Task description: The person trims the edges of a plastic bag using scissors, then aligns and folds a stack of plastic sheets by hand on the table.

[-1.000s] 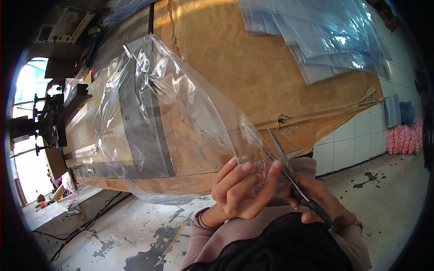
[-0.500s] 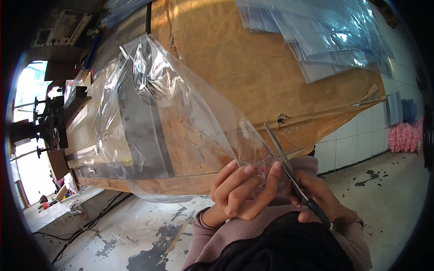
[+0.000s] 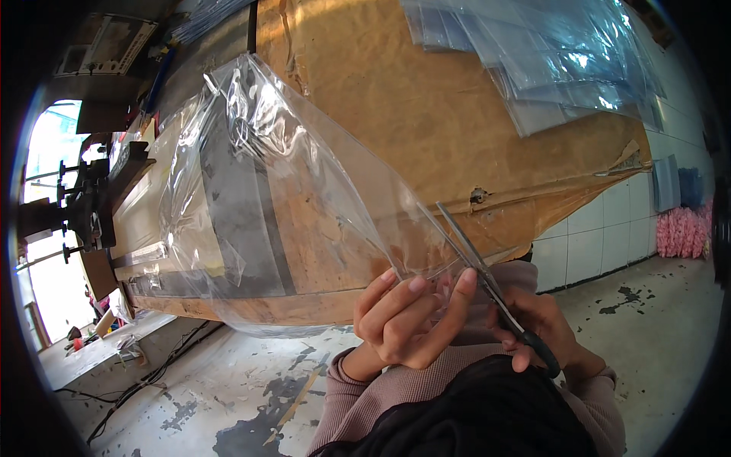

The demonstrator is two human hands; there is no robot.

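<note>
A large clear plastic sheet (image 3: pixel 304 152) lies crumpled over the worktable's left part and droops past its near edge. My left hand (image 3: pixel 407 320) pinches the sheet's near right corner, with the fingers curled and the thumb raised beside the edge. My right hand (image 3: pixel 550 324) grips a pair of scissors (image 3: pixel 499 297) with dark handles. Their blades point away and to the left, along the sheet's edge by my left thumb, and look almost closed. Part of my right fingers is hidden behind the scissors.
Brown paper with torn spots covers the worktable (image 3: pixel 365 99). Bluish clear plastic bags (image 3: pixel 548 53) are piled at the far right. A dark metal clamp-like device (image 3: pixel 91 206) stands at the left. Pink bundles (image 3: pixel 683 232) sit by the tiled wall. Cables (image 3: pixel 164 365) run along the floor.
The scissors have slid slightly forward and left along the sheet's edge, and their blades look closer together. My left hand keeps its hold on the plastic.
</note>
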